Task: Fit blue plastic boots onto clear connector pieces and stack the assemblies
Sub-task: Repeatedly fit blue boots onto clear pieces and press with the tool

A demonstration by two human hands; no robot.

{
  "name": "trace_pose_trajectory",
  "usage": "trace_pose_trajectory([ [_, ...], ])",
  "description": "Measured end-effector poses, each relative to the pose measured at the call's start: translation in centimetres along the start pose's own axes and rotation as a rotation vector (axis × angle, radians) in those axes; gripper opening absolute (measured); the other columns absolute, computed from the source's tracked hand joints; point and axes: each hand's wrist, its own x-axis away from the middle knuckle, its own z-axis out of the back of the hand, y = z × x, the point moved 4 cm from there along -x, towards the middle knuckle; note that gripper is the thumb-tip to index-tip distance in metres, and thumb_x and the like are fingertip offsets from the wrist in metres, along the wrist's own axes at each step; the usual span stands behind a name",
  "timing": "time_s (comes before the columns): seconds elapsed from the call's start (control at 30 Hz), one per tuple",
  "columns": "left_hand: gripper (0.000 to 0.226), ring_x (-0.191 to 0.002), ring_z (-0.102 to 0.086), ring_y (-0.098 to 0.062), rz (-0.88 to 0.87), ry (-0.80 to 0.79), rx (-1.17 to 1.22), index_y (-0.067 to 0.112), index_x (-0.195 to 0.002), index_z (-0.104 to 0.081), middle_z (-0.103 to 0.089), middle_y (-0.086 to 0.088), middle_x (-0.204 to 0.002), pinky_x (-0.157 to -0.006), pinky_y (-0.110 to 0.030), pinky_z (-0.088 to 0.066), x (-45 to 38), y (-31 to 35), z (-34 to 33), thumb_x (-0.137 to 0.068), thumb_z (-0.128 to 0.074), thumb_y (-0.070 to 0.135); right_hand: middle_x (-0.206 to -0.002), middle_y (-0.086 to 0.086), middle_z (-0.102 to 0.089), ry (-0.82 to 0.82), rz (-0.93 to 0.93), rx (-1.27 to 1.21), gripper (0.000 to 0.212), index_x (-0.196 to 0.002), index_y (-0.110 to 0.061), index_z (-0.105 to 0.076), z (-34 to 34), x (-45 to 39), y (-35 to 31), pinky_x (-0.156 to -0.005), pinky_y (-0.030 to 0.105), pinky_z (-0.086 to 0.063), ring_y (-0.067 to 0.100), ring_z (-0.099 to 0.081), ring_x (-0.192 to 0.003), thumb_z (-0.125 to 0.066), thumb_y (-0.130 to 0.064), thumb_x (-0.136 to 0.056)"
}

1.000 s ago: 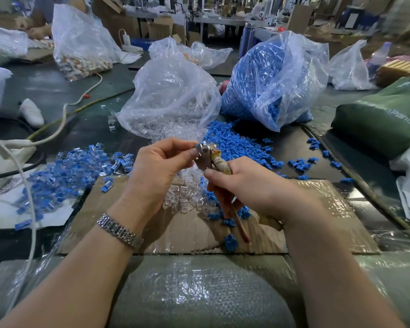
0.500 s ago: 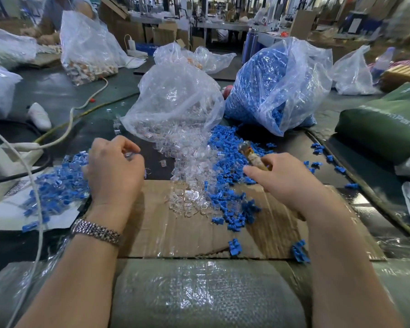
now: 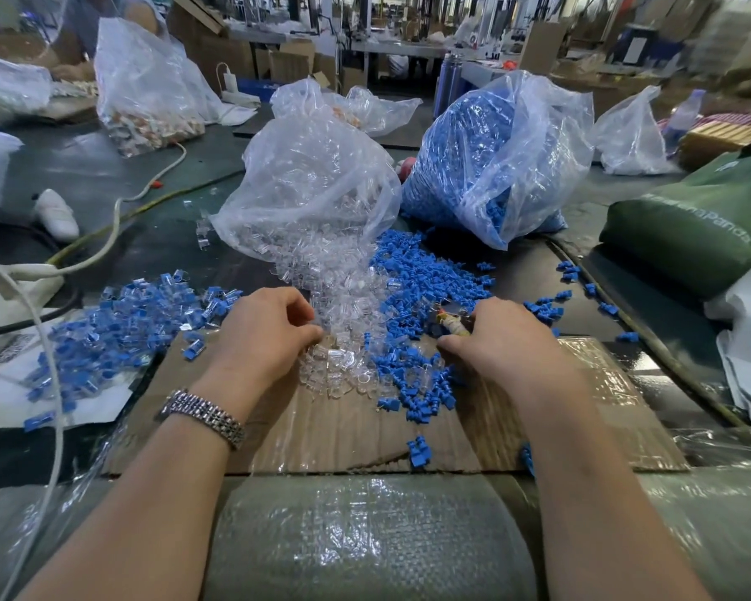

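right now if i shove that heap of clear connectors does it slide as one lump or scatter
Probably scatters: the clear connectors are small loose pieces, already spilled from the bag. Likely light and slippery, being smooth plastic lying on taped cardboard.

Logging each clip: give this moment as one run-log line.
left hand: reaching into clear connector pieces | right hand: grips tool over blue boots | finished assemblies: left pile

Cardboard sheet (image 3: 590, 409) on dark table (image 3: 83, 175)
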Motion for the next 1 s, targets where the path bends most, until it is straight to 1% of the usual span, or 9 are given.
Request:
trace_pose_trajectory([
  [0.13, 0.024, -0.075, -0.064, -0.013, 0.022, -0.026, 0.127, 0.024, -0.087, -0.068, -0.068, 0.004, -0.080, -0.067, -0.027, -0.049, -0.2, -0.3, 0.1, -0.077, -0.088, 0.018, -0.114, 0.014, -0.061, 0.002, 0.000, 0.020, 0.051, -0.096, -0.014, -0.055, 0.1, 0.1, 0.1, -0.082, 0.041, -0.046, 0.034, -0.057, -0.109, -0.066, -0.063, -0.088],
  [0.27, 0.011, -0.065, -0.071, -0.014, 0.092, -0.021, 0.386, 0.016, -0.090, -0.070, -0.074, -0.006, -0.079, -0.055, -0.023, -0.055, 0.0, -0.3, 0.4, -0.086, -0.079, 0.010, -0.131, 0.011, -0.049, 0.107, 0.043, -0.018, 0.055, -0.128, -0.017, -0.056, 0.7, 0.2, -0.5, -0.103, 0.052, -0.044, 0.033, -0.047, -0.125, -0.067, -0.056, -0.091],
  [0.33, 0.008, -0.066, -0.074, -0.015, 0.172, -0.063, 0.617, 0.010, -0.094, -0.072, -0.077, -0.008, -0.078, -0.056, -0.023, -0.060, 0.3, -0.2, 0.5, -0.089, -0.075, 0.004, -0.126, 0.003, -0.053, 0.235, 0.189, -0.078, 0.035, -0.124, -0.024, -0.061, 1.3, 0.2, -1.7, -0.103, 0.049, -0.042, 0.027, -0.048, -0.122, -0.068, -0.042, -0.095],
  [0.4, 0.011, -0.076, -0.077, -0.021, 0.242, -0.116, 0.839, 0.004, -0.096, -0.073, -0.078, -0.013, -0.082, -0.067, -0.029, -0.064, 0.5, 0.0, 0.5, -0.086, -0.073, -0.002, -0.115, -0.002, -0.061, 0.263, 0.310, -0.070, 0.015, -0.111, -0.027, -0.069, 1.2, 0.1, -2.9, -0.099, 0.046, -0.041, 0.023, -0.050, -0.116, -0.065, -0.035, -0.098],
  [0.47, 0.016, -0.086, -0.078, -0.028, 0.280, -0.175, 1.006, -0.003, -0.099, -0.072, -0.077, -0.019, -0.088, -0.073, -0.030, -0.064, 0.6, 0.2, 0.3, -0.083, -0.071, -0.009, -0.110, -0.004, -0.066, 0.209, 0.343, 0.005, 0.014, -0.106, -0.030, -0.073, 0.2, 0.0, -3.8, -0.096, 0.045, -0.039, 0.022, -0.050, -0.115, -0.063, -0.036, -0.099],
  [0.57, 0.030, -0.094, -0.076, -0.032, 0.294, -0.261, 1.166, -0.009, -0.103, -0.070, -0.076, -0.023, -0.099, -0.070, -0.024, -0.062, 0.8, 0.6, 0.1, -0.074, -0.069, -0.014, -0.107, -0.004, -0.069, 0.144, 0.327, 0.050, 0.016, -0.106, -0.029, -0.074, -0.8, -0.5, -4.2, -0.096, 0.044, -0.037, 0.023, -0.050, -0.114, -0.063, -0.037, -0.099],
  [0.77, 0.039, -0.101, -0.074, -0.033, 0.281, -0.379, 1.263, -0.009, -0.110, -0.070, -0.074, -0.025, -0.108, -0.074, -0.025, -0.062, 1.1, 1.1, -0.1, -0.071, -0.070, -0.006, -0.104, 0.001, -0.069, 0.153, 0.321, 0.051, 0.014, -0.106, -0.022, -0.066, -0.8, -0.5, -4.1, -0.093, 0.043, -0.047, 0.025, -0.057, -0.106, -0.057, -0.032, -0.102],
  [0.93, 0.031, -0.096, -0.075, -0.033, 0.214, -0.436, 1.258, -0.004, -0.108, -0.069, -0.074, -0.024, -0.107, -0.072, -0.026, -0.062, 1.2, 1.6, 0.0, -0.078, -0.072, 0.000, -0.082, -0.010, -0.068, 0.197, 0.419, -0.568, 0.008, -0.099, -0.023, -0.071, 0.8, 0.2, -3.3, -0.068, 0.019, -0.047, 0.005, -0.060, -0.074, -0.063, -0.025, -0.101],
  [1.0, 0.027, -0.094, -0.075, -0.031, 0.165, -0.472, 1.248, 0.000, -0.108, -0.069, -0.073, -0.023, -0.108, -0.073, -0.028, -0.062, 1.3, 1.8, 0.0, -0.082, -0.071, 0.004, -0.081, -0.010, -0.071, 0.141, 0.500, -0.815, 0.004, -0.098, -0.022, -0.075, 1.3, 0.9, -3.8, -0.070, 0.014, -0.048, 0.002, -0.063, -0.072, -0.071, -0.021, -0.096],
])
